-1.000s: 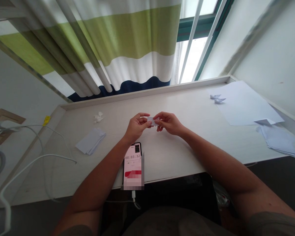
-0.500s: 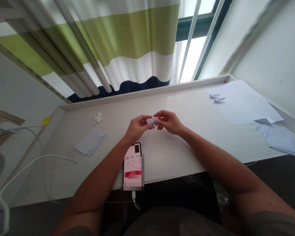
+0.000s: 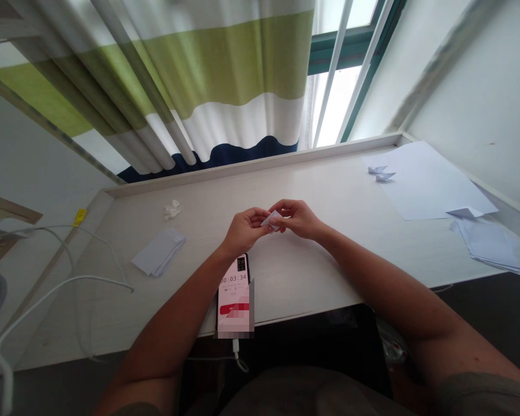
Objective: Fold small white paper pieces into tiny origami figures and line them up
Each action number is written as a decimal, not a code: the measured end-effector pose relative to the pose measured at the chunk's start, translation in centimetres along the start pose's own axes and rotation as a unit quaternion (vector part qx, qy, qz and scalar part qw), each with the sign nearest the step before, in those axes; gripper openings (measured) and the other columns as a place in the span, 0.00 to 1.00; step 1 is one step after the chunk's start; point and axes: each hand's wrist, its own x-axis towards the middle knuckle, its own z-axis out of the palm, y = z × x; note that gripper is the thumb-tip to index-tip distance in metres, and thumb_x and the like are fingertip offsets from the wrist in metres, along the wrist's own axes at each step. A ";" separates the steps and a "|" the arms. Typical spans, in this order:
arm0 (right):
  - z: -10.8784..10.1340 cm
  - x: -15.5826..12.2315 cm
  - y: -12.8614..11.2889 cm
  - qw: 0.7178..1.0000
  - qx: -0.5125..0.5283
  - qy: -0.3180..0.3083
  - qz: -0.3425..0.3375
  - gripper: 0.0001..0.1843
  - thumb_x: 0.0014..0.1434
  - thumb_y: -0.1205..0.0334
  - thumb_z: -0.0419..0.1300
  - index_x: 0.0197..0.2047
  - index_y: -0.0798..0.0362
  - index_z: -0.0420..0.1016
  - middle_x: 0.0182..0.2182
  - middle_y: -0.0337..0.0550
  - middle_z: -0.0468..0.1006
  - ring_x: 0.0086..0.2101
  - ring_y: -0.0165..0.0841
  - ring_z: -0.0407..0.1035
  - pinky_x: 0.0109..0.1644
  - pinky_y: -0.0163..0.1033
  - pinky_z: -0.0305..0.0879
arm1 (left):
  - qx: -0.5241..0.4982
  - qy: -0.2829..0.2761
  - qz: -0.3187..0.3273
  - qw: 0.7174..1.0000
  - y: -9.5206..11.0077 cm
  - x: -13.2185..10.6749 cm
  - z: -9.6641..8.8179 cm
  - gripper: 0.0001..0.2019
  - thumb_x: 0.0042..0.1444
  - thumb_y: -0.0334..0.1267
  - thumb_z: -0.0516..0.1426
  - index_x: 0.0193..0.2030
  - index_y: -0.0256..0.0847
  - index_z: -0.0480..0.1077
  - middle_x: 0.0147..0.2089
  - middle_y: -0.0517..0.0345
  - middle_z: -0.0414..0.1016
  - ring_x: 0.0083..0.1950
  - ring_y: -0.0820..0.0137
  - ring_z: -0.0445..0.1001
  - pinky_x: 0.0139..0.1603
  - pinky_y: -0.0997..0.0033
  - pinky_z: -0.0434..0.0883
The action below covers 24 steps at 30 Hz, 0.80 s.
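Head view: left hand (image 3: 245,229) and right hand (image 3: 300,220) both pinch one small white paper piece (image 3: 275,215), held over the desk (image 3: 312,277) beyond the phone (image 3: 228,296). Step in hand, as judged: shaping a fold — crease detail too small to verify. Next move appears to call for aligned edges and firm thumb pressure — grip kept light enough to avoid crumpling.

Two hands (image 3: 242,231) (image 3: 302,220), one held paper (image 3: 273,217), one phone (image 3: 233,293)

White paper (image 3: 272,217) — green-banded curtain (image 3: 238,63)
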 end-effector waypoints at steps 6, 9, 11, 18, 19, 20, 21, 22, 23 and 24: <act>-0.1 0.0 0.0 1.000 0.001 -0.005 0.005 0.26 0.53 0.42 0.80 0.42 0.55 0.84 0.29 0.43 0.85 0.28 0.33 0.80 0.29 0.35 0.77 | 0.019 -0.001 -0.003 1.000 0.3 -0.1 0.1 0.19 0.51 0.41 0.77 0.46 0.35 0.81 0.44 0.47 0.89 0.44 0.61 0.88 0.50 0.60 0.83; -0.1 0.0 -0.2 1.000 -0.004 -0.001 0.003 0.27 0.52 0.41 0.81 0.40 0.56 0.84 0.29 0.44 0.85 0.28 0.32 0.79 0.29 0.36 0.77 | 0.019 -0.001 -0.007 1.000 0.4 0.0 0.0 0.20 0.52 0.45 0.77 0.45 0.35 0.82 0.42 0.47 0.89 0.43 0.61 0.88 0.46 0.61 0.82; -0.1 -0.1 -0.3 1.000 -0.004 0.003 0.003 0.27 0.51 0.40 0.81 0.36 0.56 0.83 0.29 0.44 0.85 0.28 0.32 0.79 0.29 0.36 0.77 | 0.021 -0.005 -0.016 1.000 0.5 0.0 -0.1 0.21 0.51 0.47 0.77 0.44 0.35 0.82 0.41 0.46 0.89 0.42 0.60 0.88 0.45 0.62 0.82; 0.1 -0.2 -0.8 1.000 0.014 -0.015 -0.010 0.26 0.56 0.39 0.78 0.35 0.56 0.84 0.30 0.45 0.85 0.29 0.31 0.78 0.31 0.36 0.77 | 0.011 0.004 -0.028 1.000 0.5 0.1 -0.1 0.25 0.48 0.52 0.79 0.43 0.35 0.81 0.38 0.48 0.89 0.38 0.62 0.87 0.42 0.63 0.81; 0.0 -0.2 -0.9 1.000 0.014 -0.015 -0.018 0.25 0.57 0.40 0.78 0.36 0.56 0.85 0.30 0.44 0.85 0.29 0.31 0.78 0.31 0.36 0.77 | 0.006 0.009 -0.028 1.000 0.5 0.1 -0.1 0.25 0.48 0.52 0.79 0.42 0.35 0.81 0.38 0.48 0.89 0.38 0.62 0.87 0.42 0.63 0.81; 0.0 -0.2 -1.0 1.000 0.013 -0.013 -0.025 0.25 0.57 0.40 0.77 0.37 0.56 0.86 0.30 0.44 0.86 0.30 0.32 0.78 0.32 0.36 0.77 | 0.002 0.012 -0.027 1.000 0.4 0.1 -0.1 0.25 0.47 0.52 0.79 0.42 0.35 0.81 0.38 0.48 0.89 0.38 0.63 0.87 0.43 0.63 0.82; 0.0 -0.2 -1.1 0.999 0.013 -0.009 -0.030 0.25 0.57 0.40 0.77 0.37 0.56 0.86 0.31 0.44 0.86 0.30 0.32 0.79 0.32 0.37 0.78 | 0.001 0.015 -0.027 1.000 0.4 0.1 -0.1 0.25 0.47 0.52 0.79 0.42 0.35 0.81 0.38 0.48 0.89 0.38 0.62 0.88 0.43 0.63 0.82; 0.0 -0.2 -1.2 0.999 0.011 -0.005 -0.032 0.25 0.57 0.40 0.78 0.38 0.56 0.86 0.31 0.44 0.86 0.30 0.33 0.79 0.33 0.37 0.78 | 0.001 0.017 -0.026 1.000 0.4 0.1 -0.1 0.25 0.47 0.52 0.79 0.43 0.35 0.81 0.38 0.48 0.89 0.39 0.62 0.88 0.43 0.62 0.82; 0.0 -0.2 -1.3 0.999 0.010 -0.001 -0.032 0.25 0.56 0.40 0.78 0.37 0.56 0.86 0.31 0.44 0.86 0.30 0.33 0.79 0.33 0.38 0.79 | 0.003 0.017 -0.024 1.000 0.5 0.0 0.0 0.25 0.48 0.52 0.79 0.43 0.35 0.81 0.39 0.48 0.89 0.40 0.61 0.88 0.44 0.61 0.82; 0.0 -0.2 -1.3 0.999 0.011 0.001 -0.031 0.24 0.56 0.40 0.78 0.37 0.55 0.86 0.30 0.44 0.86 0.30 0.33 0.79 0.33 0.38 0.79 | 0.006 0.016 -0.021 1.000 0.5 0.0 0.0 0.25 0.48 0.51 0.79 0.43 0.35 0.81 0.39 0.48 0.89 0.41 0.60 0.88 0.45 0.60 0.82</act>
